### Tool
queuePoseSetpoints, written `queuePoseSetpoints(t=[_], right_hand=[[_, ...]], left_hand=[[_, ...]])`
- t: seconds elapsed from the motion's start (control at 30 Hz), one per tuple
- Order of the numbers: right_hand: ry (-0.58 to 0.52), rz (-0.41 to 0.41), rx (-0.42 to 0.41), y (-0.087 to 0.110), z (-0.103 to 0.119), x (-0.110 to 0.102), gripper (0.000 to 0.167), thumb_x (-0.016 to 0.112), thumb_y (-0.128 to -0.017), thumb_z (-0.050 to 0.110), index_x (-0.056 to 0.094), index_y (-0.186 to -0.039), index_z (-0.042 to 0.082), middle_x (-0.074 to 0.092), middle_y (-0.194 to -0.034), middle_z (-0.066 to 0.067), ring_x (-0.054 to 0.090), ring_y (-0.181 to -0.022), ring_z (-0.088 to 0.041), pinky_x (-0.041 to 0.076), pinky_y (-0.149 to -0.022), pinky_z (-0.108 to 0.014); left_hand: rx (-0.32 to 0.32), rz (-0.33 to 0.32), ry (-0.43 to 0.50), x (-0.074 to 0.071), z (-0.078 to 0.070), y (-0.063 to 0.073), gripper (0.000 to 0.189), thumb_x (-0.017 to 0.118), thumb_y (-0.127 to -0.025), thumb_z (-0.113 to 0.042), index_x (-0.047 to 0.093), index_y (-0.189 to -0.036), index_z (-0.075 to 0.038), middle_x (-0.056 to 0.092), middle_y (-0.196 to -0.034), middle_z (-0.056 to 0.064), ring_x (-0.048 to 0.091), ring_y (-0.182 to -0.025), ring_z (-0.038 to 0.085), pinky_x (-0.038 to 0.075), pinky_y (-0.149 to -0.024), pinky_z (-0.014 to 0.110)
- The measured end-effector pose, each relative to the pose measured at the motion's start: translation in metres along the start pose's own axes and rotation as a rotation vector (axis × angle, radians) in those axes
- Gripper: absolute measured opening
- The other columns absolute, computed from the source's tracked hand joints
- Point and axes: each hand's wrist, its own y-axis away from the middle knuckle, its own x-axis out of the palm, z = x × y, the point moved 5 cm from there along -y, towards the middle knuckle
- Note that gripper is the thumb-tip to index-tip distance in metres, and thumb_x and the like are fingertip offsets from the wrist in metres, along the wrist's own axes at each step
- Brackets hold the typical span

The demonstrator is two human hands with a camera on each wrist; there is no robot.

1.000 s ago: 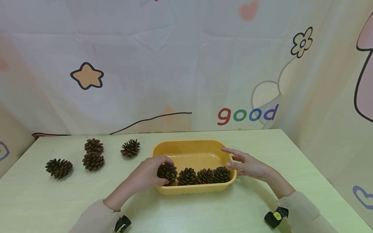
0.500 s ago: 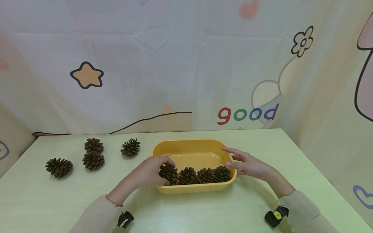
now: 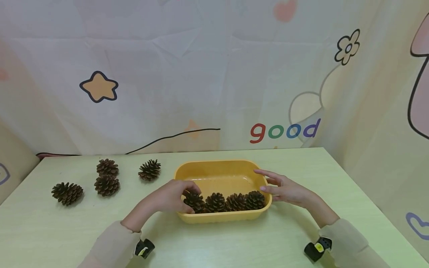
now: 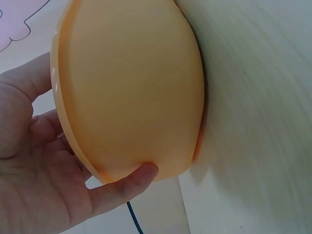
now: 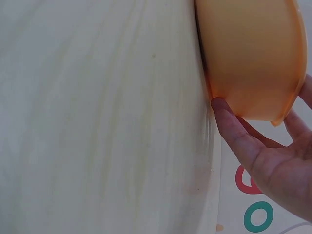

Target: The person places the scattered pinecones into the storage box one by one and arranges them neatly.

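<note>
A yellow plastic basin point(image 3: 221, 216) stands on the table, with several brown pine cones lined up along its near side. At the row's left end, my left hand point(image 3: 171, 195) reaches over the rim and has its thumb and fingers curved round a pine cone point(image 3: 195, 203). A slim gap shows between palm and cone. In the left wrist view the basin wall point(image 4: 131, 87) hides the cone, and one finger point(image 4: 126, 185) touches the wall outside. My right hand point(image 3: 285, 190) holds the basin's right end, thumb over the rim and other fingers along the outer wall point(image 5: 253, 58).
To the left on the pale green table point(image 3: 218, 242) lie more pine cones: one point(image 3: 67, 193) at far left, two touching, a front one point(image 3: 107, 185) and a back one point(image 3: 107, 168), and one point(image 3: 149, 170) nearer the basin. A printed curtain point(image 3: 184, 93) hangs behind.
The leftmost pine cone in the basin has shifted slightly right, against its neighbour, and settled lower. My left hand has since drawn back slightly leftward. My right hand stays on the basin.
</note>
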Motion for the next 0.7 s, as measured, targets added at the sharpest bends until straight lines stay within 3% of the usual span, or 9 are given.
queuePoseSetpoints(t=[0.7], right_hand=[[-0.003,-0.007,0.007,-0.0006,-0.0012,-0.0013,0.069,0.059,-0.089,0.028,0.022,-0.145,0.013,0.009,-0.147,-0.028,0.035,-0.124,-0.045,0.049,-0.087,-0.042]], left_hand=[[0.046,0.052,0.013,0.0022,-0.0006,-0.0009,0.047,0.074,-0.074,-0.006,0.056,-0.117,0.0,0.058,-0.116,0.008,0.053,-0.109,0.026,0.045,-0.092,0.04]])
